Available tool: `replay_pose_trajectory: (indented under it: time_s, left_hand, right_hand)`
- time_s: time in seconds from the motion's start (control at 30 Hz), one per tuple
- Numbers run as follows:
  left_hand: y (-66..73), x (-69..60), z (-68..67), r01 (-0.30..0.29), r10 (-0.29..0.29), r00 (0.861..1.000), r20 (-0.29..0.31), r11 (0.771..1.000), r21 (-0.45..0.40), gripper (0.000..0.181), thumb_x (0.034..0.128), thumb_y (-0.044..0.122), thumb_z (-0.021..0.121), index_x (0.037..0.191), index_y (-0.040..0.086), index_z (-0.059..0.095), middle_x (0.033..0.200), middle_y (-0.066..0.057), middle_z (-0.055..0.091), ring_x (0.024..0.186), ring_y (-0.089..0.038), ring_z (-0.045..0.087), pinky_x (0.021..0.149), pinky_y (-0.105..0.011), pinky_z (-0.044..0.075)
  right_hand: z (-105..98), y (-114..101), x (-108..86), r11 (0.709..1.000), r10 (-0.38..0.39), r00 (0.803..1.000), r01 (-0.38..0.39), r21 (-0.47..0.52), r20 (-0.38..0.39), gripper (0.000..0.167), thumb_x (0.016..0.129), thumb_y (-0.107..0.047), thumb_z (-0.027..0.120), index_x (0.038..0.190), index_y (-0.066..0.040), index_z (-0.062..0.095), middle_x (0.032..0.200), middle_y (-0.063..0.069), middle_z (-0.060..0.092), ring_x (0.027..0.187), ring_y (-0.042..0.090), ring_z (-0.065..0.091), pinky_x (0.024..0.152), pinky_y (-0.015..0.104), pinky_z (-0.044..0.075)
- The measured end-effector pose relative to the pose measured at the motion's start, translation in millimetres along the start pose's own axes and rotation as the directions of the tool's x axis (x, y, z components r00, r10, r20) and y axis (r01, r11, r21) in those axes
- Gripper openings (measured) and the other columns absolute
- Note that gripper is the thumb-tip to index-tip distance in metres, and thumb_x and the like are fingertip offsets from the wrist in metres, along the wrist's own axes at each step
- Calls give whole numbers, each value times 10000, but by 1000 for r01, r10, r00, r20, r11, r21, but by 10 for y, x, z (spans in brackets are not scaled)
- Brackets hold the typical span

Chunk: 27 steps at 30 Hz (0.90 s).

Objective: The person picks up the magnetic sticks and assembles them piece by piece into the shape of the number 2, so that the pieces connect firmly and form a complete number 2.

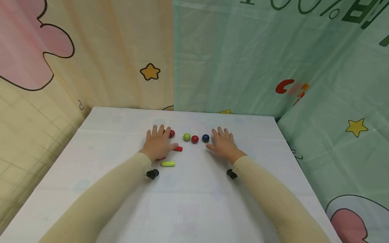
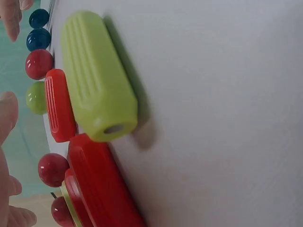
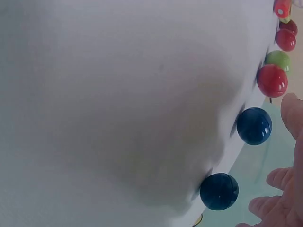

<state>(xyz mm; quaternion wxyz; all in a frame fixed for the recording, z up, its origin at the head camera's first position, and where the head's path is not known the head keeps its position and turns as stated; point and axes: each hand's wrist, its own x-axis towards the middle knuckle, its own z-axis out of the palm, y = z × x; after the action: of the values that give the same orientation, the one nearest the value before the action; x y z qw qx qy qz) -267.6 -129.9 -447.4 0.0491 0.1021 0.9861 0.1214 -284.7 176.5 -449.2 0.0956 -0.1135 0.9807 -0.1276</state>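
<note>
My left hand [image 1: 157,143] is spread flat with straight fingers at the left of a group of balls and handle-like pieces. A red ball [image 1: 172,133] shows beside its index finger. Below its thumb lie a small red ribbed piece [image 1: 178,149] and a yellow-green ribbed piece [image 2: 97,75] with a hole in its end. Larger red pieces [image 2: 102,184] are mostly hidden under that hand in the head view. My right hand [image 1: 224,145] is likewise spread, holding nothing. Near its thumb is a dark blue ball [image 1: 205,138]; a second dark blue ball [image 3: 219,191] appears below its fingers in the right wrist view.
Between the hands, a green ball [image 1: 186,137] and another red ball [image 1: 195,139] sit on the white table [image 1: 194,209]. Printed curtains [image 1: 231,60] stand behind the table and at both sides. Black wrist cameras [image 1: 153,174] show under the sleeves.
</note>
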Motion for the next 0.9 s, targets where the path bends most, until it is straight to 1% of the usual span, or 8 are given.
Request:
replay_pose_trajectory:
  time_s: [0.17, 0.3, 0.43, 0.57, 0.7, 0.9]
  left_hand:
    - [-131, -5, -5, 36, -35, 999, 18, 999, -28, 894, 1001, 597, 584, 1666, 85, 275, 1734, -258, 173, 1604, -538, 41, 1267, -714, 33]
    - [-212, -30, -21, 57, -56, 998, 22, 997, -47, 879, 1001, 567, 600, 1660, 80, 283, 1732, -258, 179, 1599, -547, 45, 1263, -721, 32]
    - [-276, -37, -13, 68, -67, 998, 21, 996, -50, 865, 1000, 540, 618, 1656, 83, 288, 1730, -260, 185, 1594, -554, 63, 1261, -725, 46]
    - [-341, -27, 10, 75, -74, 997, 19, 996, -41, 874, 1000, 542, 623, 1661, 87, 277, 1731, -260, 186, 1592, -552, 82, 1256, -731, 68]
    - [-393, -29, 13, 78, -77, 997, 16, 996, -47, 877, 1003, 531, 628, 1664, 79, 270, 1726, -269, 190, 1586, -560, 94, 1246, -743, 85]
    - [-456, -39, 6, 87, -85, 996, 26, 994, -65, 859, 1018, 528, 604, 1664, 73, 268, 1722, -268, 205, 1585, -558, 100, 1249, -739, 89]
  right_hand:
    - [-4, -2, 16, 1000, -18, 1000, 18, 3, -1, 840, 1052, -521, 577, 1683, -98, 218, 1764, 203, 97, 1628, 470, 56, 1293, 662, 64]
    - [0, -30, 37, 999, -32, 999, 32, 5, -4, 827, 1050, -506, 589, 1678, -97, 240, 1761, 196, 133, 1627, 460, 92, 1298, 646, 83]
    - [6, -57, 62, 999, -42, 999, 42, -4, -18, 802, 1048, -482, 605, 1668, -98, 272, 1754, 189, 175, 1621, 445, 146, 1309, 612, 111]
    - [10, -82, 81, 998, -55, 998, 54, -17, -41, 771, 1040, -458, 632, 1652, -107, 321, 1740, 178, 231, 1600, 424, 217, 1310, 577, 163]
    - [8, -118, 92, 998, -59, 997, 58, -20, -52, 751, 1031, -442, 657, 1641, -123, 356, 1726, 164, 275, 1576, 415, 268, 1299, 569, 215]
    - [8, -158, 113, 998, -60, 997, 59, -24, -40, 743, 1031, -436, 665, 1639, -132, 366, 1716, 153, 300, 1557, 406, 302, 1284, 556, 269]
